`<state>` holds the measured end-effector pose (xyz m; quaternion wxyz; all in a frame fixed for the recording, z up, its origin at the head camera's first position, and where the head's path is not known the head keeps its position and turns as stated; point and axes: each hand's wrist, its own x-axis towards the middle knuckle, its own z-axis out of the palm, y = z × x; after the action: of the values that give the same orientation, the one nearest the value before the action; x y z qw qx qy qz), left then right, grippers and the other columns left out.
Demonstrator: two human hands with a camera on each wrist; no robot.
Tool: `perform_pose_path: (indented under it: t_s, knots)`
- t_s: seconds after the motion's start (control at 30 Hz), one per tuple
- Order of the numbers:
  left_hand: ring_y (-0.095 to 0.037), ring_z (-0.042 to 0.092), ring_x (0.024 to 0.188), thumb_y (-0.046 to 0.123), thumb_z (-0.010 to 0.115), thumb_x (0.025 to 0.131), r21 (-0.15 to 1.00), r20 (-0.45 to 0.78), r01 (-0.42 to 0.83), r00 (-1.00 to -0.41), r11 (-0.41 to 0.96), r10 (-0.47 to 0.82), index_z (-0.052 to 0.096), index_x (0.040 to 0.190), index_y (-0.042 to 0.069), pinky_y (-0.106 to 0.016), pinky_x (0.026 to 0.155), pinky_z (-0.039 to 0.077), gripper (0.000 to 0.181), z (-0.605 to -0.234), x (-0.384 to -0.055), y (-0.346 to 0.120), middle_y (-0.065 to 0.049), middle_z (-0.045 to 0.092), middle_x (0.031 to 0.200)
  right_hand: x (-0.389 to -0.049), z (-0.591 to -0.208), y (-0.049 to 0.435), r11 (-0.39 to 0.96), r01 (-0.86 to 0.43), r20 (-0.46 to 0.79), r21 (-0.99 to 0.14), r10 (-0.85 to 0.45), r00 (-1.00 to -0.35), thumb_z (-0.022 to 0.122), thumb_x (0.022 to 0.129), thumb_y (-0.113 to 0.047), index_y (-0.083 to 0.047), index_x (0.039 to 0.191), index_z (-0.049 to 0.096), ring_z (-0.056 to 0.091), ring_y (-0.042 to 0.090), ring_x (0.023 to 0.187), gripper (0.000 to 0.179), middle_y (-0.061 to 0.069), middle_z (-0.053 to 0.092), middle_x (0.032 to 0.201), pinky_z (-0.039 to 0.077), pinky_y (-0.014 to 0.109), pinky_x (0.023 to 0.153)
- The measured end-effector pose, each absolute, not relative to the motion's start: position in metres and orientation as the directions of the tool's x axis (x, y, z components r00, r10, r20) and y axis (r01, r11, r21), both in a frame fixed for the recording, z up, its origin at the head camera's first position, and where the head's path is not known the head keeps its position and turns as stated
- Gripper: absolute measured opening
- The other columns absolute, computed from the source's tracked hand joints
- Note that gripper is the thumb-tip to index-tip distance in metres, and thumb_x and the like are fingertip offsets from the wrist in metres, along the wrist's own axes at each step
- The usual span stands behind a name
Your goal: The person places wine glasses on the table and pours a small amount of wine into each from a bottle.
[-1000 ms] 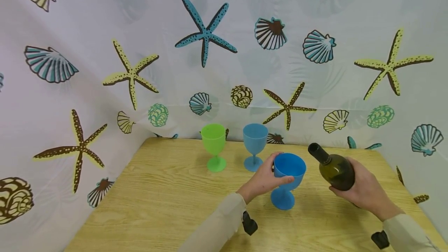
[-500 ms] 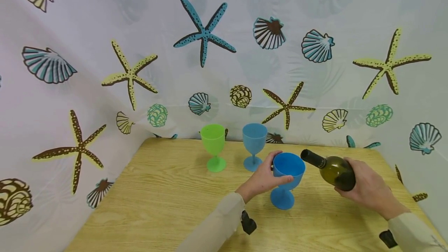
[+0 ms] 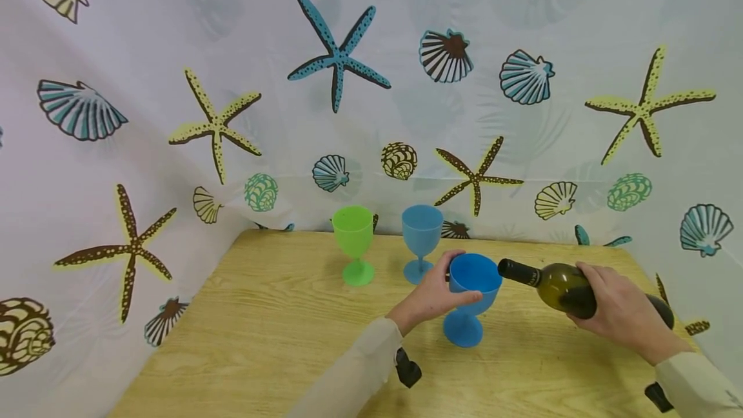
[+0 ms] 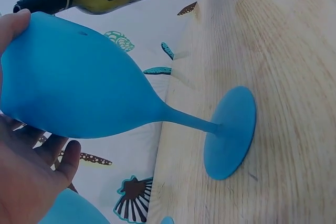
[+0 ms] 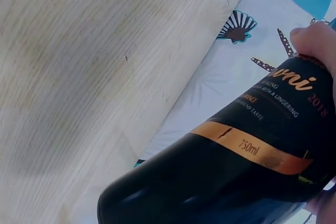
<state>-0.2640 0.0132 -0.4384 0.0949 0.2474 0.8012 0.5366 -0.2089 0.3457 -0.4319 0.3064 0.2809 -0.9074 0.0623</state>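
Observation:
My left hand [image 3: 429, 298] grips the bowl of a blue plastic goblet [image 4: 79, 77], fingers behind it and thumb in front. The goblet leans slightly, its foot down at the table in the left wrist view. In my right hand [image 3: 624, 311] is a dark green wine bottle [image 3: 565, 289], tilted close to level, neck pointing left. Its mouth overlaps the right side of the goblet's rim in the head view. A black label with a copper band reading 750ml shows on the bottle [image 5: 252, 145] in the right wrist view.
Behind my left hand, a green goblet [image 3: 353, 237] and a lighter blue goblet [image 3: 422, 234] stand upright near the back edge of the wooden table [image 3: 273, 321]. A white curtain [image 3: 244, 24] printed with starfish and shells encloses the back and sides.
The bottle has tipped further toward level, and its mouth has moved left to the goblet's rim. My left hand and the goblet have shifted very slightly left.

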Motion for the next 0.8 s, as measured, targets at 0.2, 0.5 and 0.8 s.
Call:
perform_pose_path:
  t_s: [0.2, 0.5, 0.8]
  knots:
    - [-0.028, 0.044, 0.126, 0.039, 0.072, 0.083, 0.919, 0.113, 0.280, -0.862, 0.278, 0.494, 0.030, 0.146, 0.019, -0.045, 0.097, 0.042, 0.079, -0.444, -0.266, 0.012, -0.005, 0.040, 0.143, -0.208, -0.428, 0.347, 0.826, -0.555, 0.575, 0.093, -0.500, -0.648, 0.029, 0.078, -0.075, 0.010, 0.120, 0.051, 0.061, 0.040, 0.080, 0.097, 0.025, 0.060, 0.100, 0.050, 0.055, 0.066]
    - [-0.029, 0.045, 0.126, 0.039, 0.072, 0.083, 0.930, 0.100, 0.256, -0.867, 0.264, 0.489, 0.028, 0.147, 0.018, -0.045, 0.096, 0.043, 0.080, -0.445, -0.264, 0.011, -0.005, 0.041, 0.142, -0.211, -0.419, 0.348, 0.816, -0.551, 0.542, 0.175, -0.547, -0.638, 0.083, 0.060, -0.052, 0.008, 0.122, 0.051, 0.059, 0.039, 0.084, 0.092, 0.023, 0.060, 0.100, 0.048, 0.056, 0.068]
    - [-0.031, 0.043, 0.127, 0.039, 0.071, 0.084, 0.928, 0.078, 0.243, -0.868, 0.283, 0.490, 0.028, 0.147, 0.021, -0.047, 0.096, 0.042, 0.078, -0.442, -0.265, 0.011, -0.006, 0.040, 0.143, -0.212, -0.413, 0.347, 0.816, -0.537, 0.524, 0.215, -0.560, -0.641, 0.034, 0.077, -0.076, 0.008, 0.123, 0.052, 0.058, 0.041, 0.089, 0.098, 0.024, 0.059, 0.103, 0.047, 0.057, 0.070]
